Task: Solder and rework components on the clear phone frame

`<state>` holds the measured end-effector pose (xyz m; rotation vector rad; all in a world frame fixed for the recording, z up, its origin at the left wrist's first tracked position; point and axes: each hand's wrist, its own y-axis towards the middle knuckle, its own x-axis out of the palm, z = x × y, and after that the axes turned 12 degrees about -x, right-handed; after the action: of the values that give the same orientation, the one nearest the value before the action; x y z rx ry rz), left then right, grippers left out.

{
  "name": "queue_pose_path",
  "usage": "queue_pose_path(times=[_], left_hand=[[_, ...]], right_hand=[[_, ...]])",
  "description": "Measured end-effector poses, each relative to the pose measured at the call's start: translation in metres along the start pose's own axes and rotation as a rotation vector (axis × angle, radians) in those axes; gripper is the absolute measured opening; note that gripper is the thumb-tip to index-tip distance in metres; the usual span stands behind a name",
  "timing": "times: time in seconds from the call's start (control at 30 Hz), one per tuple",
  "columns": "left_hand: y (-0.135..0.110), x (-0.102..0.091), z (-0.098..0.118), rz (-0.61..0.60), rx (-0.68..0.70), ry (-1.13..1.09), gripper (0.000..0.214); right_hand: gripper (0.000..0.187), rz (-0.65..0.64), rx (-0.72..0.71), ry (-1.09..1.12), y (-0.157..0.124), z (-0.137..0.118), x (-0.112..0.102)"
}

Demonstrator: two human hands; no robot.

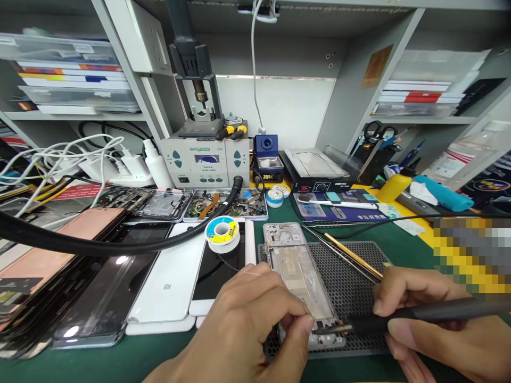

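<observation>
My right hand (431, 319) is wrapped round a black soldering iron (383, 320). Its tip points left, at the near end of a silver phone frame (297, 266); whether it touches cannot be made out. My left hand (255, 319) is closed in a pinch just left of the tip. A thin solder wire (227, 263) runs from a solder spool (222, 234) over the back of that hand towards the pinched fingertips. The frame lies face up on a dark perforated mat (359, 266). My left fingers hide part of the frame's near end.
Several phones, one a white phone (165, 282), lie to the left. A thick black hose (131, 244) crosses above them to a grey rework station (203, 159). Gold tweezers (353, 256) rest on the mat. A heating plate (319, 165) stands behind, near a toothbrush (339, 202).
</observation>
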<state>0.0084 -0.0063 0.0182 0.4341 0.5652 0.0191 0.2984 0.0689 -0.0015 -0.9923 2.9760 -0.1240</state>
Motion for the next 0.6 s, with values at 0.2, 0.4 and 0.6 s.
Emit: queue_pose_path(times=[0.2,0.4,0.6], left_hand=[[-0.0023,0.0009,-0.0030,-0.005,-0.004,-0.009,0.018],[-0.0031,0.0002,-0.0009,-0.007,-0.007,0.015,0.019],[0.0006,0.0013,-0.0026,-0.017,0.003,0.007,0.019]], right_hand=[[0.031,0.003,0.000,-0.012,-0.0007,0.0002,0.0007],[0.031,-0.001,0.000,-0.015,0.0020,0.0006,0.0004],[0.033,0.048,0.025,-0.022,0.0009,0.0010,0.0018]])
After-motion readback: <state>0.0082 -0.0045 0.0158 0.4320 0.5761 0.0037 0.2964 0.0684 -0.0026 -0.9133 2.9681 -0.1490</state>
